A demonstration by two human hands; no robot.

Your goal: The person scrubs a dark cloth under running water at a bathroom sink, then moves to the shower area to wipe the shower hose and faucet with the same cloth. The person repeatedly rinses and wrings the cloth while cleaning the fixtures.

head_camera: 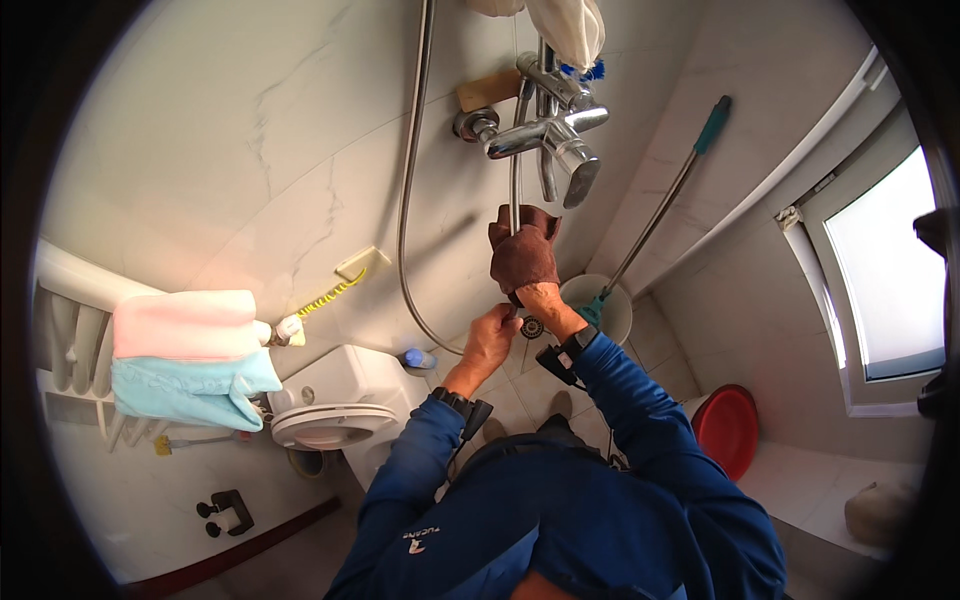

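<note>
A brown cloth [525, 251] is bunched around the lower part of a metal shower hose, with my right hand [541, 296] at its lower edge, holding it. Just below and to the left, my left hand [491, 337] has its fingers closed at the hose's lower stretch. The metal shower hose [409, 187] hangs in a long loop down the wall and passes behind my left hand. Above the cloth, a chrome shower mixer tap [517, 140] is fixed to the tiled wall. A pale cloth [574, 34] hangs over the pipe at the top.
A white bucket [622, 315] holds a green-handled mop [652, 217] beside a floor drain [532, 327]. To the left are a toilet [337, 420], a blue bottle [420, 358], and pink [184, 325] and light-blue towels [187, 386] on a rack. A red basin [726, 433] stands at the right.
</note>
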